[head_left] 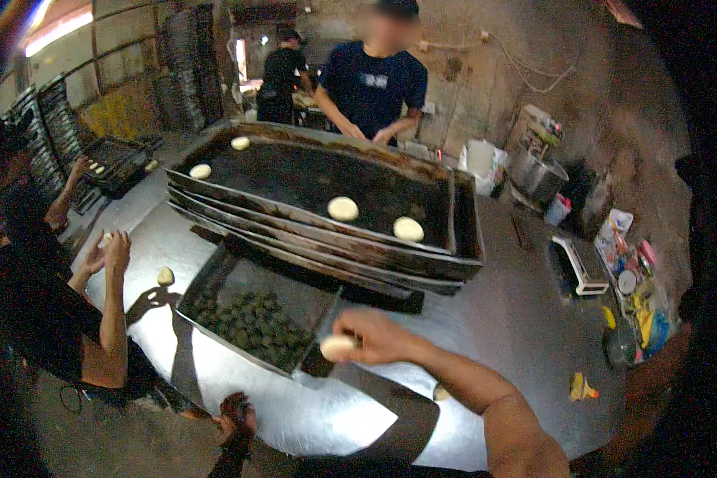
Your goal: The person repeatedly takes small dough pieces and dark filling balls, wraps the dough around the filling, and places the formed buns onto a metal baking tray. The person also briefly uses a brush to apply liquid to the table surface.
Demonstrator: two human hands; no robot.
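Note:
My right hand [372,334] is closed around a pale dough ball [338,347], held above the near right corner of a shallow tray [301,371]. Dark greenish balls [255,323] fill the near part of that tray. Low at the table's front edge is my left hand [237,414], in deep shadow; how its fingers lie is unclear. Beyond the shallow tray stands a stack of dark baking trays [319,227]. Several pale dough rounds [342,209] lie spaced out in the top one. Another dough piece [441,392] rests partly hidden behind my right forearm.
At the left, a co-worker's hands [113,253] hold something small and pale near a dough piece [165,276]. Another person [378,88] stands behind the trays. On the right are a white-edged scale-like device [581,267], a yellow brush-like tool [583,388] and a metal mixer bowl [536,174].

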